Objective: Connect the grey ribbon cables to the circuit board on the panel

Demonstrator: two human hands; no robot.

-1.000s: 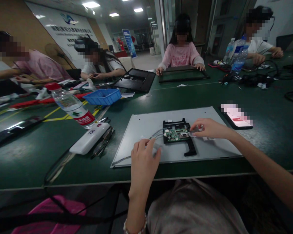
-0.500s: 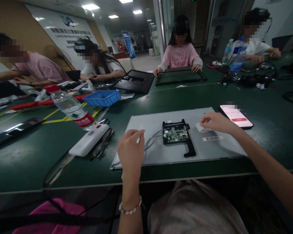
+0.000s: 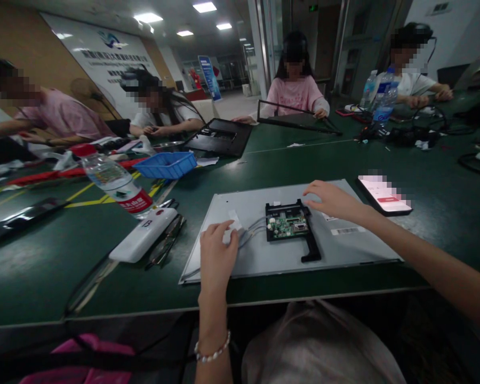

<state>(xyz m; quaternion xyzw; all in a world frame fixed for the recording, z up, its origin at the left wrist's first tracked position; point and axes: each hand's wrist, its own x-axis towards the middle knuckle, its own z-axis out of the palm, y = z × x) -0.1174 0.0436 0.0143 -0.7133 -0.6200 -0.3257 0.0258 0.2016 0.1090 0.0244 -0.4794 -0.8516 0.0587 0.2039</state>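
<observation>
The left hand (image 3: 219, 248) is half curled at the panel's left part, its fingertips by a pale strip (image 3: 235, 218); whether it grips that, I cannot tell. The right hand (image 3: 330, 201) reaches in over the panel's right part, thumb and fingers slightly parted, near the bracket's far right corner.

The grey panel (image 3: 260, 262) lies flat, its long axis running left to right, its near edge just inside the near edge of the bench (image 3: 264, 168). On it sits a black bracket (image 3: 312, 246) with a circuit board (image 3: 286, 226), one leg pointing toward the near edge; cables (image 3: 250, 232) leave it leftward.

A phone (image 3: 384, 196) lies beside the panel's far right corner; glasses (image 3: 166, 242) and a white device (image 3: 144, 234) lie left. Green bench top stretches from the panel's far edge to a tilted black frame (image 3: 278, 122).
</observation>
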